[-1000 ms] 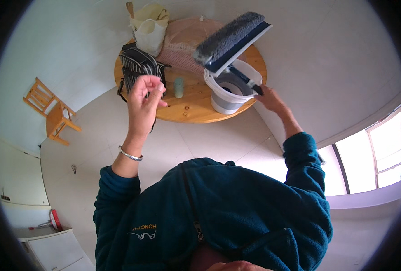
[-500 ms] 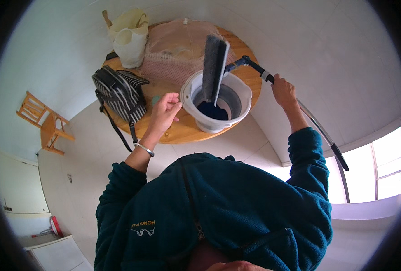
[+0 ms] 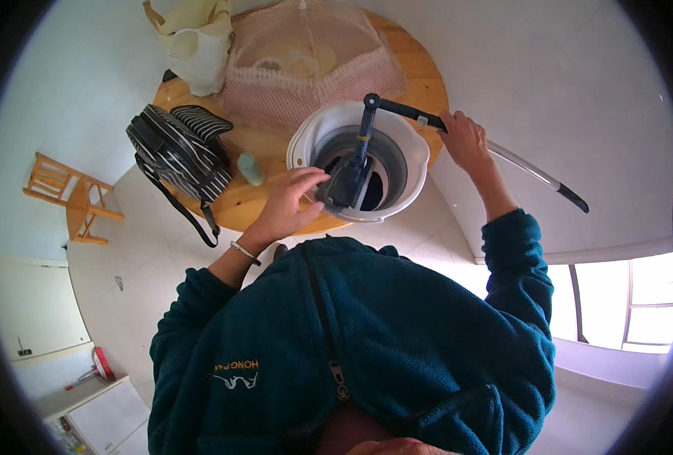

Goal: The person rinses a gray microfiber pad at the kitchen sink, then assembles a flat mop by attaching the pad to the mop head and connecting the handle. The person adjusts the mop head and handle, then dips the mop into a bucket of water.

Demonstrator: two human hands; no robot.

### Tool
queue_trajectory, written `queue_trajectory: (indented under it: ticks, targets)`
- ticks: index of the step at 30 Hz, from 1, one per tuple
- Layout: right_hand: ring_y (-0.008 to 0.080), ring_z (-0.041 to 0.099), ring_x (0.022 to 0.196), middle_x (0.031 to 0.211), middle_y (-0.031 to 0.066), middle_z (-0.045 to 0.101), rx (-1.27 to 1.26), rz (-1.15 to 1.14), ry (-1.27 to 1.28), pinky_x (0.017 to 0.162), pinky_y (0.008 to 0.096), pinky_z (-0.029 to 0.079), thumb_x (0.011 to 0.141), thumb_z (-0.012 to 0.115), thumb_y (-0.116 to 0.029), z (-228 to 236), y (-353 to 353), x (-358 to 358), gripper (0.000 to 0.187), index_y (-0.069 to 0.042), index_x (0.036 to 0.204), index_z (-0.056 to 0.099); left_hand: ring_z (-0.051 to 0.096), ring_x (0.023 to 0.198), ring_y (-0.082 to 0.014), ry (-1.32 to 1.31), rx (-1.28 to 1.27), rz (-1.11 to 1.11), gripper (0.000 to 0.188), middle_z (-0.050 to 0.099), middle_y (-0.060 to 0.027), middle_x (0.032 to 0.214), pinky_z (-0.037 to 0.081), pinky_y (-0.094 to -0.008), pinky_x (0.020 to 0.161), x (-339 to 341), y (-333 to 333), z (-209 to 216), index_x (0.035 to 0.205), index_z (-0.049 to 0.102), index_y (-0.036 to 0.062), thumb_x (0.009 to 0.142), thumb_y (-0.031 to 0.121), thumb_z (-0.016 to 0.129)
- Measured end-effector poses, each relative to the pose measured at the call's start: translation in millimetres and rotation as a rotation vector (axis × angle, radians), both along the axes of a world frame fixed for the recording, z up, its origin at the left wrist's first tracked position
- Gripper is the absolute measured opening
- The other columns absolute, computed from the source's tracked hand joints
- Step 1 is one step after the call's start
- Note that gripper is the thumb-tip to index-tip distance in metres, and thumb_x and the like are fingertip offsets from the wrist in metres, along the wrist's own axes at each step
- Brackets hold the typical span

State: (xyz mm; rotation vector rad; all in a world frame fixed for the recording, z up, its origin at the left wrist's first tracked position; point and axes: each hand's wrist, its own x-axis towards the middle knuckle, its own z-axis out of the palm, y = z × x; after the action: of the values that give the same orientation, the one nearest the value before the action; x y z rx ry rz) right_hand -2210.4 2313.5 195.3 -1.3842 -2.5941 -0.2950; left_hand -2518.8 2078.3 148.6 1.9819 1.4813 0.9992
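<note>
My right hand is wrapped round the black upper part of a flat mop's handle, whose silver pole slants off to the right. From a bent joint, the dark arm drops to the mop head, tilted in the mouth of a white bucket with a grey inside. My left hand is at the bucket's near-left rim, thumb and fingers apart, fingertips by the mop head's left edge. Whether they touch it is hard to tell. The mop's pad is mostly hidden.
The bucket stands on a round wooden table. Left of it are a small green bottle and a striped bag with a hanging strap. Behind are a pink mesh food cover and a pale bag. A wooden chair stands farther left.
The mop head has gone from upright above the bucket to low and tilted inside its mouth. My left hand has moved right to the mop head. The green bottle shows more fully.
</note>
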Motion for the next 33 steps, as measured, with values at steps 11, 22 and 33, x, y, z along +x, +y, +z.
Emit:
queue_trajectory:
  ticks: [11, 22, 33]
  targets:
    - [0.0382, 0.063, 0.100, 0.106, 0.0198, 0.067, -0.492, -0.084, 0.115, 0.086, 0.0472, 0.049, 0.088, 0.063, -0.029, -24, 16, -1, 0.032, -0.009, 0.114, 0.061, 0.056, 0.114, -0.0265, 0.320, 0.125, -0.086, 0.036, 0.060, -0.0101, 0.118, 0.038, -0.0439, 0.102, -1, 26, -21, 0.113, 0.066, 0.0074, 0.080, 0.021, 0.072]
    - [0.0346, 0.063, 0.103, 0.109, 0.0173, 0.067, -0.496, 0.030, 0.293, 0.089, 0.0429, 0.049, 0.090, 0.058, -0.024, -36, 5, 16, 0.036, -0.015, 0.125, 0.058, 0.063, 0.100, -0.0242, 0.401, 0.171, -0.113, 0.023, 0.068, -0.0076, 0.099, 0.025, -0.0528, 0.109, 11, 39, -49, 0.100, 0.071, 0.0089, 0.088, 0.027, 0.064]
    - [0.0341, 0.064, 0.101, 0.107, 0.0150, 0.068, -0.359, -0.045, 0.205, 0.088, 0.0452, 0.050, 0.092, 0.056, -0.029, -44, 0, 11, 0.035, -0.020, 0.126, 0.059, 0.061, 0.089, -0.0225, 0.458, 0.121, -0.102, 0.029, 0.066, -0.0074, 0.088, 0.034, -0.0401, 0.090, 27, 46, -44, 0.085, 0.069, 0.0076, 0.090, 0.035, 0.061]
